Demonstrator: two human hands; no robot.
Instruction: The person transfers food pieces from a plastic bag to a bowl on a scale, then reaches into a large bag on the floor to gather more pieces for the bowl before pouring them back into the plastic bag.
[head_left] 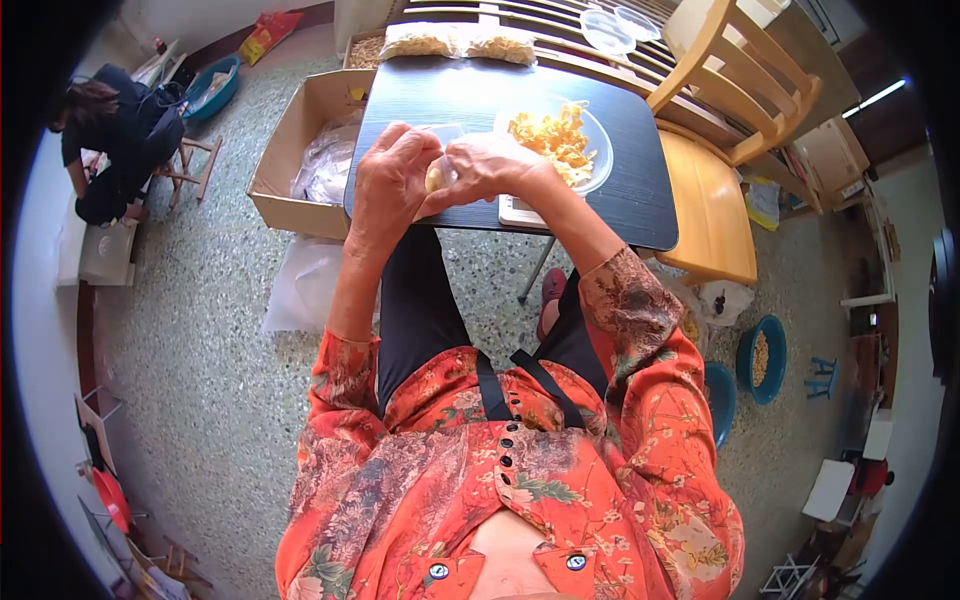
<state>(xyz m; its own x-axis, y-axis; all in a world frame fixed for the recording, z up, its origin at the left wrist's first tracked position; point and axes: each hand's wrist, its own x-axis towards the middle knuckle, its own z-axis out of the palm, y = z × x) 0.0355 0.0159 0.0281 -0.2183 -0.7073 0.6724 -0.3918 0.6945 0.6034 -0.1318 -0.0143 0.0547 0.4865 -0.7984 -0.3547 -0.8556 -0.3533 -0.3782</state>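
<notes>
Over the near edge of the dark table (625, 205), my left hand (393, 180) and my right hand (490, 165) are close together, fingers closed on a small clear plastic bag (447, 172). Something pale yellow shows in the lower part of the bag. Its top is partly hidden behind my fingers. Right of my right hand stands a clear bowl (604, 160) heaped with yellow-orange, curly dried pieces (550, 140). Below the bowl, partly covered by my right forearm, a white flat device (520, 213) like a kitchen scale lies at the table edge.
Filled clear bags (460, 42) lie at the table's far edge. A cardboard box (285, 215) holding plastic bags stands left, a wooden chair (715, 215) right. Blue basins (762, 360) sit on the floor at lower right. Another person (125, 135) sits at far left.
</notes>
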